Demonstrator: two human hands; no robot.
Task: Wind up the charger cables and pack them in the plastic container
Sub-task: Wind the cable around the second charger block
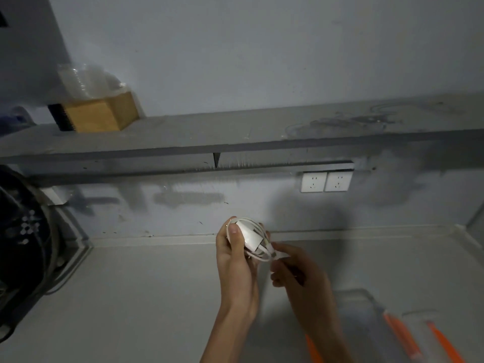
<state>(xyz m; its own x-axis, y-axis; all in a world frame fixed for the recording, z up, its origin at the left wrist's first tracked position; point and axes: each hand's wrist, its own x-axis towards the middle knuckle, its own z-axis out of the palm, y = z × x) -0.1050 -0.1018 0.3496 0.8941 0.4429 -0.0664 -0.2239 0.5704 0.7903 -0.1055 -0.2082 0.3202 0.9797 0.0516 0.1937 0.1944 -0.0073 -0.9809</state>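
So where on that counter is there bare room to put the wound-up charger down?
The counter is bare left of the left hand, as far as the dark round thing at the left edge. The strip under the wall sockets is free too. Lower right is crowded by the plastic container with orange clips.

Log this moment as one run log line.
step: winding | left hand: holds white charger with coiled cable | right hand: pinches cable end | plastic container: lower right, charger not yet inside

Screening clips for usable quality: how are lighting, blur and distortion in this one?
Head view: dim and grey overall; right hand and plastic container smeared by motion blur; left hand and white charger sharper; shelf lines bowed by the wide lens.
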